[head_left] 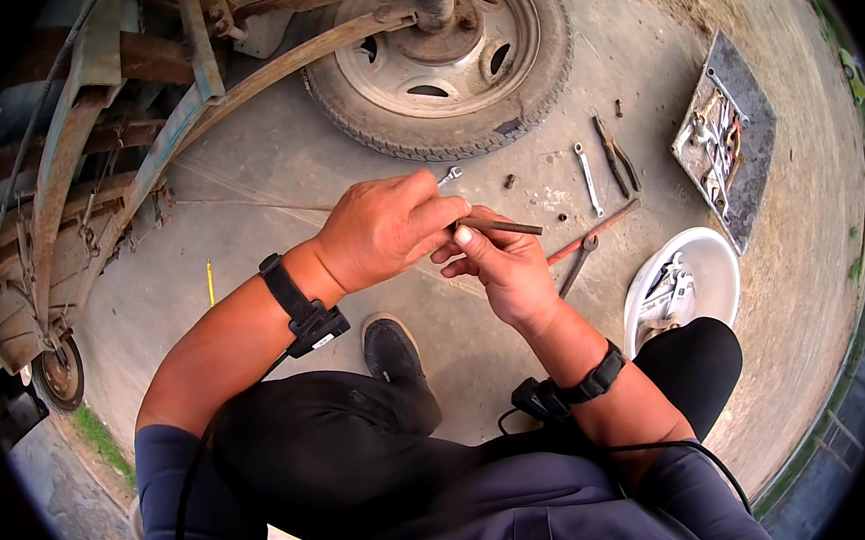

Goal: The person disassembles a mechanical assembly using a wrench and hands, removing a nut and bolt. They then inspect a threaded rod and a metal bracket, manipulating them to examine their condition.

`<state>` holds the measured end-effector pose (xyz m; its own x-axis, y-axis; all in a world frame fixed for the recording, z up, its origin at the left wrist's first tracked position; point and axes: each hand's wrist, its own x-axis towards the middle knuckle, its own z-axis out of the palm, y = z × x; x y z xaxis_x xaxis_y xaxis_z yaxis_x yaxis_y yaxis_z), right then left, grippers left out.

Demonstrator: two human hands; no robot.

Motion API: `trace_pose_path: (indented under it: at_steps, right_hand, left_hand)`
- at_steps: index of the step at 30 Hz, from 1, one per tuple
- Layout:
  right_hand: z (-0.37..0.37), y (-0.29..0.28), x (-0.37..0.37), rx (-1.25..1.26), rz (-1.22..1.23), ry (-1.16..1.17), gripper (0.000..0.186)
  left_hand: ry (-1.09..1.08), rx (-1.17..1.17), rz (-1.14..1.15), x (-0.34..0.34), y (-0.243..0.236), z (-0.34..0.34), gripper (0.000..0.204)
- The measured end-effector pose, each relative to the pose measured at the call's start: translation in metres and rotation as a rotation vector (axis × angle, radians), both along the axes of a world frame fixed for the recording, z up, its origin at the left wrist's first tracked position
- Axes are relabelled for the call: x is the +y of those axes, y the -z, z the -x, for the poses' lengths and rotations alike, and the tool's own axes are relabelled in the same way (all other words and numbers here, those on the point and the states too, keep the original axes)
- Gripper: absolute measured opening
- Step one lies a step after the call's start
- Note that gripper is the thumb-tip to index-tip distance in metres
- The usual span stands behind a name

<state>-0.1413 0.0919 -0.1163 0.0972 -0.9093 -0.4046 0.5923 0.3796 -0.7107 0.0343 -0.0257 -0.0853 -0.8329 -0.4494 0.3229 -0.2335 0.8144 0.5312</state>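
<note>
My left hand [389,223] has its fingers closed at the left end of a short, dark metal rod [510,226], with the fingertips partly hidden. My right hand [492,266] pinches the same rod between thumb and fingers just below. Just behind my left hand, a small silver wrench [450,176] lies on the concrete. To the right lie a combination wrench [589,179], pliers [613,152], a small dark metal piece [510,180], a red-handled tool [610,219] and a dark wrench [583,264].
A tyred wheel [442,119] and rusty metal frame [84,164] fill the back and left. A metal tray [756,157] of tools and a white basin [715,290] with metal parts stand to my right. A yellow strip [211,282] lies left; my shoe [389,358] is below.
</note>
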Motion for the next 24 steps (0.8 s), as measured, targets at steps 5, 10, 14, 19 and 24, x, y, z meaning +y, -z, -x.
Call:
trace_pose_path:
  at_steps: [5,10,14,19,24]
  right_hand:
    - [0.001,-0.002,0.001,0.044,0.011,0.009,0.029]
    - [0.005,0.002,0.003,0.041,-0.001,-0.022,0.032]
    - [0.020,-0.005,0.007,0.059,-0.001,-0.061,0.032]
    - [0.035,-0.015,0.008,0.209,0.058,0.014,0.029]
    - [0.030,-0.031,0.005,0.401,0.086,0.067,0.025]
  left_hand:
    - [0.008,0.022,0.030,0.000,0.002,0.001,0.042]
    - [0.017,0.028,0.006,0.000,0.005,0.004,0.033]
    - [-0.003,-0.011,-0.066,0.000,-0.003,0.008,0.028]
    - [0.000,0.022,-0.082,0.001,0.000,0.011,0.023]
    - [-0.007,0.001,-0.094,0.000,-0.002,0.011,0.021]
